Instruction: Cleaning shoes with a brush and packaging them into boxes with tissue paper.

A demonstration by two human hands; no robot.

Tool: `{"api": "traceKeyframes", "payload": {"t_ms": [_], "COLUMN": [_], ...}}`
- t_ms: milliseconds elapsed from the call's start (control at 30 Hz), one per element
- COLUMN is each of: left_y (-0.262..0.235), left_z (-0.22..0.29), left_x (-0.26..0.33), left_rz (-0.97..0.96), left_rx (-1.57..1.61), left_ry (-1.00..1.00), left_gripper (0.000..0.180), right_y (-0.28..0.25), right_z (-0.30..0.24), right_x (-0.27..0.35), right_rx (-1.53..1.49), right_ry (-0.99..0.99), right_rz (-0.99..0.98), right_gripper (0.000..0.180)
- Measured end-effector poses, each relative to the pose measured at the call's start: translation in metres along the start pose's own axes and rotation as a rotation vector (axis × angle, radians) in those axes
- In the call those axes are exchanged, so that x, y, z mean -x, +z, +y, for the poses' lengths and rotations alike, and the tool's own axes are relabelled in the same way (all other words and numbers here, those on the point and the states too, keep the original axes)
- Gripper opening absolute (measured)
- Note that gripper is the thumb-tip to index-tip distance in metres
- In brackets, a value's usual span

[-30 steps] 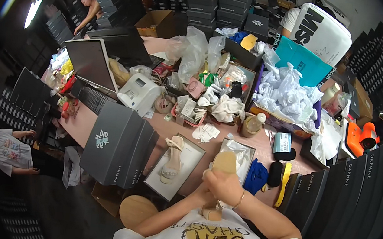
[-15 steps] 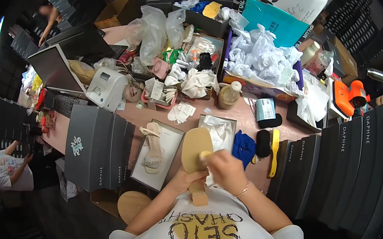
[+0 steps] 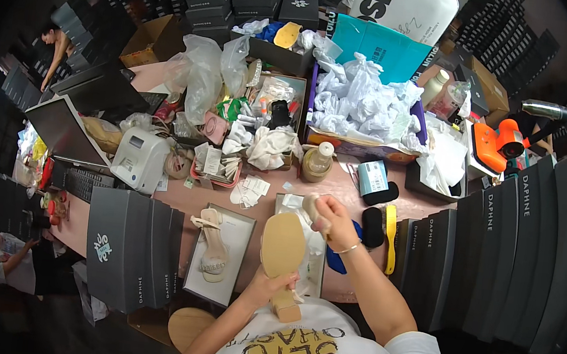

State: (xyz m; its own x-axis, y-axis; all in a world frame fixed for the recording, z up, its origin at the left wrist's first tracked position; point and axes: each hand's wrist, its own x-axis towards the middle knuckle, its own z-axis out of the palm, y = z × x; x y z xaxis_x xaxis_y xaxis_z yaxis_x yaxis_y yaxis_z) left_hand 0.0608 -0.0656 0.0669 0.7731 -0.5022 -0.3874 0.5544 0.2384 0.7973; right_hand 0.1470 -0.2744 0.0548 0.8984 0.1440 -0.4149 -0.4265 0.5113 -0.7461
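My left hand (image 3: 270,289) is closed around a beige high-heeled sandal (image 3: 282,244), turned so its tan sole faces up. The blocky heel points toward my chest. A small pale beige pad (image 3: 311,209) is pinched in my right hand (image 3: 337,227), raised above and to the right of the sole, apart from it. Its exact kind is unclear. To the left, the matching sandal (image 3: 213,254) lies in an open shoebox part (image 3: 241,238). Behind the held sandal is another box part with white tissue paper (image 3: 314,246), partly hidden by my right hand.
Dark shoeboxes stand upright at left (image 3: 117,249) and right (image 3: 468,259). A yellow-handled brush (image 3: 391,240) and a black pad (image 3: 373,226) lie right. Behind are a jar with a pale top (image 3: 318,161), a bin of crumpled paper (image 3: 367,106) and a label printer (image 3: 140,160).
My right hand has lifted the pale pad off the sole and moved it up and away. The left hand still holds the sandal sole up. The whole view has shifted slightly.
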Motion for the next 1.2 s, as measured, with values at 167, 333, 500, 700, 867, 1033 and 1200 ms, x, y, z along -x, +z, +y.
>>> {"api": "traceKeyframes", "payload": {"t_ms": [167, 333, 500, 700, 867, 1033, 1200], "left_y": [-0.009, -0.017, -0.014, -0.009, -0.009, -0.003, -0.009], "left_z": [0.001, 0.008, 0.025, 0.031, 0.036, 0.042, 0.019], "left_x": [-0.018, -0.044, -0.069, -0.075, -0.068, -0.055, -0.05], "left_rz": [0.088, 0.096, 0.027, -0.025, -0.087, -0.034, -0.007], "left_rx": [0.147, 0.181, 0.2, 0.283, 0.264, 0.217, 0.225], "left_ry": [-0.046, -0.007, -0.034, -0.047, -0.016, -0.021, -0.048], "left_gripper": [0.011, 0.01, 0.013, 0.011, 0.009, 0.009, 0.011], "right_y": [0.019, -0.011, -0.029, -0.029, -0.049, -0.062, -0.108], "right_z": [-0.021, -0.025, -0.07, -0.067, -0.045, -0.049, -0.048], "right_x": [0.012, -0.003, -0.057, -0.102, -0.118, -0.115, -0.068], "right_rx": [-0.471, -0.153, 1.029, 1.666, 1.541, 1.322, 0.123], "right_ry": [0.164, 0.076, -0.653, -0.778, -0.973, -0.941, -0.779], "right_rz": [0.029, -0.139, 0.269, 0.323, 0.288, 0.344, 0.716], "right_gripper": [0.027, 0.031, 0.022, 0.046, 0.052, 0.054, 0.04]}}
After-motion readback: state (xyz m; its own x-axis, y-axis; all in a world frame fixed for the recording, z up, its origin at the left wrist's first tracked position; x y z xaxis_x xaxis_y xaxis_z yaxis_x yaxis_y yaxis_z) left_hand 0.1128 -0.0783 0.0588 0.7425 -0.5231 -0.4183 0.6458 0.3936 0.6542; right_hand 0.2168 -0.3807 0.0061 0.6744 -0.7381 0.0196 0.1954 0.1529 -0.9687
